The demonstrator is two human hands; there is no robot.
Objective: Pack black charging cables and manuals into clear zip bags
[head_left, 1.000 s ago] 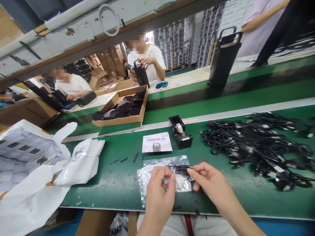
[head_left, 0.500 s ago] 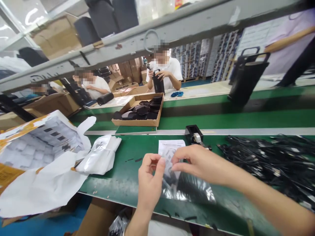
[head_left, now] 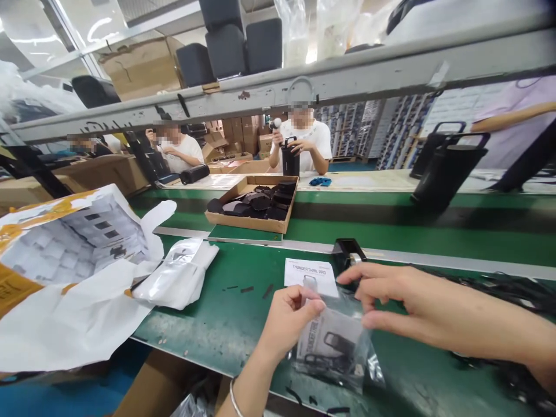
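My left hand (head_left: 287, 315) pinches the top edge of a clear plastic bag (head_left: 334, 347) and holds it above the green bench. A printed leaflet and a black cable show through the bag. My right hand (head_left: 393, 295) hovers just above the bag's right side, fingers stretched out and apart, holding nothing. A white leaflet (head_left: 310, 276) lies flat on the bench just behind both hands.
A black tape dispenser (head_left: 347, 253) stands behind the leaflet. A heap of black cables (head_left: 516, 289) lies at the right. White plastic wrapping (head_left: 174, 278) and an open carton (head_left: 65, 243) are at the left. A cardboard tray of black parts (head_left: 256, 205) sits farther back; other people work across the line.
My view tilted up. The bag went from lying on the bench to hanging from my left hand. My right hand let go of the cable and bag and now reaches open toward the leaflet.
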